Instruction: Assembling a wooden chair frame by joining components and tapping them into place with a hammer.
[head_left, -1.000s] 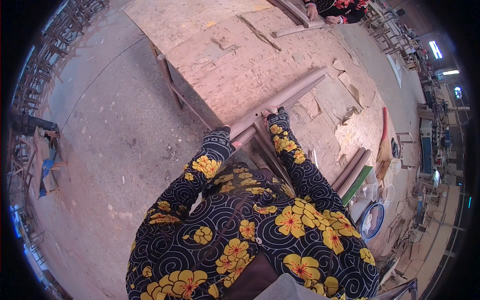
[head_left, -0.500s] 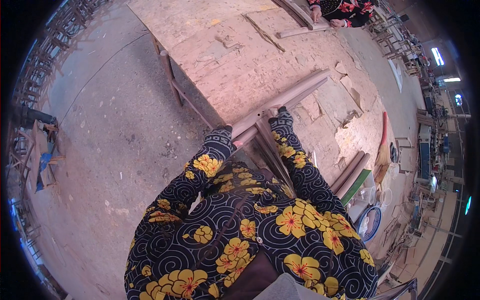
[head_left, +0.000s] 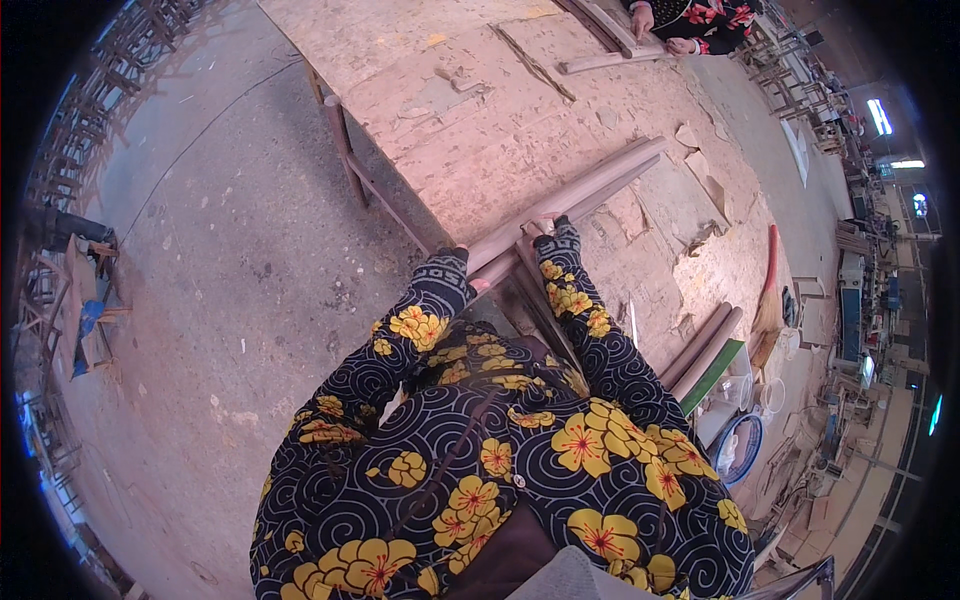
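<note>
A long pale-brown wooden rail (head_left: 585,192) lies slantwise across the near edge of the worktable, with a second wooden length close along its far part. My left hand (head_left: 458,268), in a dark patterned knit glove with bare fingertips, is closed around the rail's near-left end. A shorter wooden piece (head_left: 495,270) shows just beside that grip. My right hand (head_left: 553,232), gloved alike, is closed at the rail where another wooden bar (head_left: 540,305) meets it and runs back toward my body. Part of this joint is hidden under my right fingers.
The worktable (head_left: 480,130) has a worn, peeling top. Across it, a co-worker's hands (head_left: 650,30) handle wooden pieces (head_left: 615,60). At right lie two wooden bars (head_left: 705,350), a green strip (head_left: 715,378), a blue-rimmed container (head_left: 738,448) and a red-handled broom (head_left: 770,290).
My right hand has shifted slightly left along the rail, covering the small dark holes seen before. My left hand keeps its grip. The co-worker's hands have moved a little.
</note>
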